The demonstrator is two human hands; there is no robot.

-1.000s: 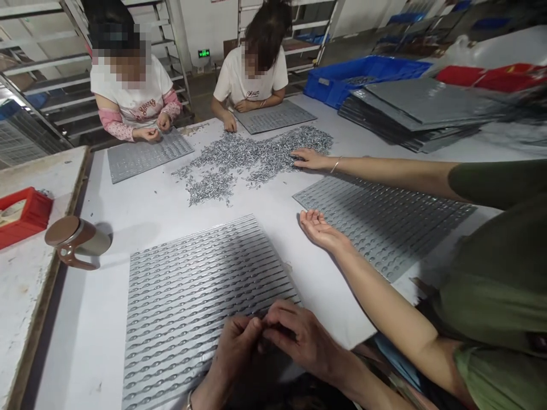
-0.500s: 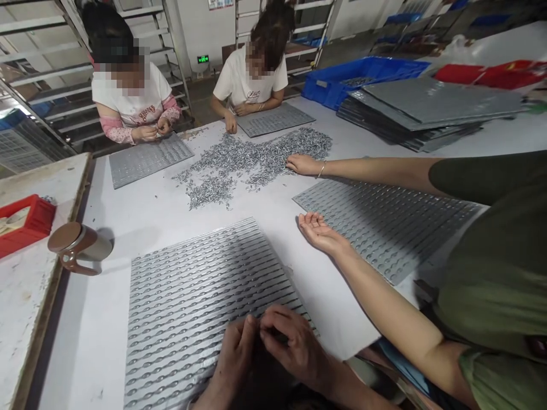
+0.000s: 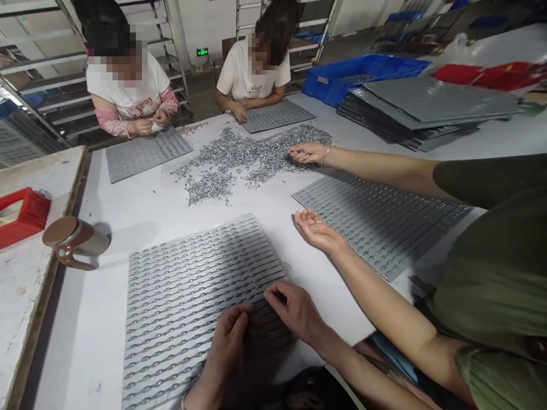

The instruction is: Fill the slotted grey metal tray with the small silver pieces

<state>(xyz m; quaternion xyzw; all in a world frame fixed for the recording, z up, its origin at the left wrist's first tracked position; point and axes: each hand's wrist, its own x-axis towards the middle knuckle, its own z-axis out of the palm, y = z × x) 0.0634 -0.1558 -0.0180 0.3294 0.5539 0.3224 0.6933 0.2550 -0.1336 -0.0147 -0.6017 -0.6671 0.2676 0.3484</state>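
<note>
Tray (image 3: 188,285) lies flat on the worktop (image 3: 141,210), under both hands. It looks light and stiff (best gripped by its edges). Left hand (image 3: 228,347) and right hand (image 3: 294,310) rest open, holding nothing.

Left hand (image 3: 231,347): fingertip contents unclear. Tray (image 3: 192,296): near corner hidden under hands. Red bin (image 3: 23,213): cut by left edge.

A worker's bare left hand (image 3: 228,344) and right hand (image 3: 294,310), both forearms uncovered with no sleeves in view. A thin pale band shows at the left wrist, just behind the grip; no gloves or rings can be made out on either hand.
</note>
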